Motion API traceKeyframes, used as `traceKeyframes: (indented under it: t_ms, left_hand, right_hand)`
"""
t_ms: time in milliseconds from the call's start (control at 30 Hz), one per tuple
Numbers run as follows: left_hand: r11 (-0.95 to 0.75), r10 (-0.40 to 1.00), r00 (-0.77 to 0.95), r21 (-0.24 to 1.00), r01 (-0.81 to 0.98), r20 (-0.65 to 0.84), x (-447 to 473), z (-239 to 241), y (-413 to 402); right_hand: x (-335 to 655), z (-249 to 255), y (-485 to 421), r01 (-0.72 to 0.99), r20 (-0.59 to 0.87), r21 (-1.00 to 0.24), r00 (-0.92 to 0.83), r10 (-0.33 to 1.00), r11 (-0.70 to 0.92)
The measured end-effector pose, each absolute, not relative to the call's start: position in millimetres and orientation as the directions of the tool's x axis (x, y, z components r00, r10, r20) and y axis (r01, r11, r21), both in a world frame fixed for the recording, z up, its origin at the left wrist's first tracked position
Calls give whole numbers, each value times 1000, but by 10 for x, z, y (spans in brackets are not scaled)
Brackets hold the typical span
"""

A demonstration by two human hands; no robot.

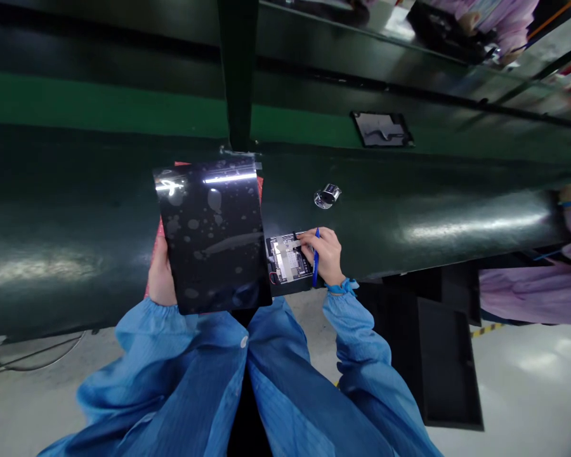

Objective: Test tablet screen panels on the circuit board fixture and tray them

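Labels on circuit board unreadable

Black glass panel is blotched with pale spots; blue pen, blue smock sleeves and dark green tabletop are recorded.
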State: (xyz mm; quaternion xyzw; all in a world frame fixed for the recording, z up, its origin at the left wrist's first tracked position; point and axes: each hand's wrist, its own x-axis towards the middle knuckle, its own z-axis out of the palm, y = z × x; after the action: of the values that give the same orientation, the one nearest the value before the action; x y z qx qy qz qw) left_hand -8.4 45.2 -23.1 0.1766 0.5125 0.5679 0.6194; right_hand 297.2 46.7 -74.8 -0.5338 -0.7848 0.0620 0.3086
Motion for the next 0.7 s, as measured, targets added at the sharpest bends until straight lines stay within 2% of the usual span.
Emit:
traceKeyframes:
  t_ms: [167, 267, 433, 567, 700]
  left_hand:
    - [373, 875, -46, 730, -572, -482, -68, -229, 451]
    - [403, 867, 6, 694, -597, -498, -95, -261, 449]
    - [346, 885, -36, 708, -616, -464, -103, -286, 421]
    - [320, 925, 29, 736, -597, -379, -59, -201, 383]
    - [394, 897, 94, 686, -612, -432, -84, -161, 369]
  right_hand:
    - [2995, -754, 479, 786, 394, -436, -270, 878, 438]
    - [2972, -719, 475, 810, 388, -376, -302, 871, 449]
    - [2943, -680, 463, 823, 413, -283, -358, 837, 492]
    - [2939, -699, 465, 831, 404, -298, -337, 851, 470]
    - [2951, -732, 463, 820, 425, -312, -331, 843, 480]
